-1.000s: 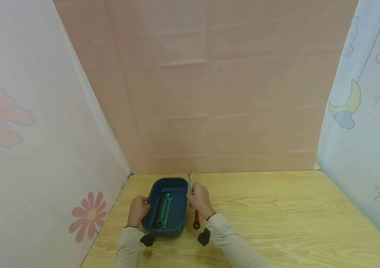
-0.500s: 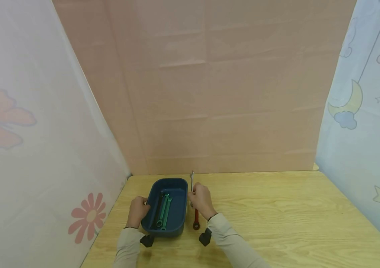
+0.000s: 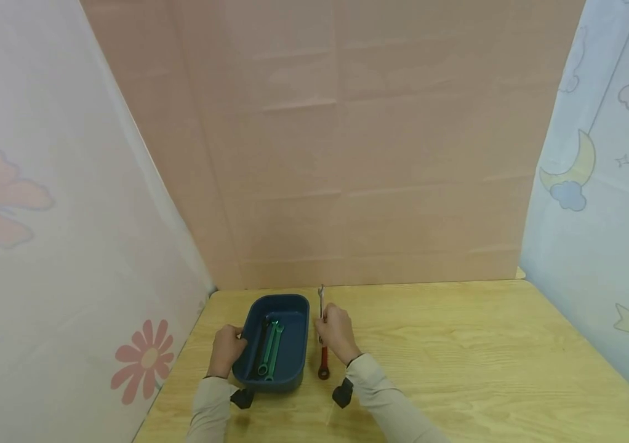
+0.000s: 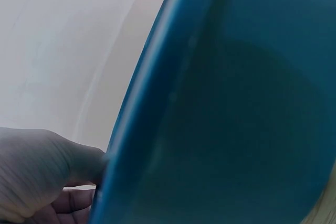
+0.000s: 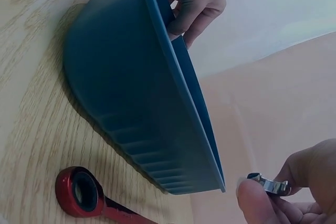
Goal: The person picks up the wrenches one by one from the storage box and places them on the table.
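A blue plastic bin (image 3: 294,383) stands at the table's left, with green wrenches (image 3: 272,351) and a dark wrench (image 3: 260,347) inside. My left hand (image 3: 228,349) grips its left rim, thumb over the edge, as the left wrist view also shows. Just right of the bin, my right hand (image 3: 338,330) pinches a silver wrench (image 3: 322,301) whose open end points to the back. In the right wrist view, one end of that wrench shows between thumb and fingers. A red wrench (image 3: 323,363) lies on the table below the right hand, which hides its far part.
The wooden table (image 3: 447,351) stretches away to the right of the bin. A tan sheet (image 3: 342,154) hangs behind it. Patterned light cloths border it on the left (image 3: 98,246) and right (image 3: 586,246).
My right hand has shifted slightly to the right with the silver wrench, widening the gap to the bin. The left hand keeps its hold on the rim.
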Demonstrator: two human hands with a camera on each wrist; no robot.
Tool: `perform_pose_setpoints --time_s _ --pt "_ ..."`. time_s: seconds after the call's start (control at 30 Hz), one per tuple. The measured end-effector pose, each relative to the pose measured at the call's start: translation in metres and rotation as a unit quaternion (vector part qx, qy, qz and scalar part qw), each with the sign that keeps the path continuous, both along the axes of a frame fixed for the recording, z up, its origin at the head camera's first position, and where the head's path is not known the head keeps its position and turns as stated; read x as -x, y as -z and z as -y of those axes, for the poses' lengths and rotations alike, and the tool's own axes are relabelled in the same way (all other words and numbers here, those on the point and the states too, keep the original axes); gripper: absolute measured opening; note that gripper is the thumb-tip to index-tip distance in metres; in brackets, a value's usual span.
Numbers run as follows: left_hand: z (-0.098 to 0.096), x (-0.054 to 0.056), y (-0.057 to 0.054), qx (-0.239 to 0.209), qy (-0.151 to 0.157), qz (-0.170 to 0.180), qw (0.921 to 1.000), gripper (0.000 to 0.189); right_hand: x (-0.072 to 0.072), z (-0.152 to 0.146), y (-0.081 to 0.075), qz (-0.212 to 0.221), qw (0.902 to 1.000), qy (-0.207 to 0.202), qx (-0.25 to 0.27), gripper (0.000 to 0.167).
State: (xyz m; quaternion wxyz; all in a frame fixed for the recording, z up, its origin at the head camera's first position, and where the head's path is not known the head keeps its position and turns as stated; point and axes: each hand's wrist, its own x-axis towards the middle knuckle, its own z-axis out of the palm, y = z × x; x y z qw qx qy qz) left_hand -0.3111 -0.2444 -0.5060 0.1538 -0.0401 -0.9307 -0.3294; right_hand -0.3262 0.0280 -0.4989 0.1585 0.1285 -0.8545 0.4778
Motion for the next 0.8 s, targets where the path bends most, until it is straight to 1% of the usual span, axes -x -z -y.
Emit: perform_pose_setpoints --time_s 0.13,0.33,0.47,0.6,0.8 --pt "0.001 0.001 0.0 0.002 -0.001 -0.001 1.0 0.036 -0.001 -0.001 0.001 -0.009 0.9999 0.007 -0.001 0.019" --pt "0.003 0.002 0.003 0.005 -0.007 0.003 1.0 0.034 -0.003 -0.004 0.005 0.008 0.9999 0.012 -0.004 0.023" --pt "0.004 0.002 0.004 0.005 -0.004 0.003 1.0 0.034 -0.005 -0.006 0.008 0.019 0.9997 0.013 -0.004 0.022" --pt "0.005 0.003 0.005 0.009 0.0 -0.002 1.0 0.033 -0.005 -0.008 0.008 0.03 0.9995 0.005 0.007 0.019" --pt "0.006 0.004 0.006 0.009 -0.002 -0.004 1.0 0.034 -0.006 -0.011 0.013 0.027 0.9996 0.003 0.003 0.018"
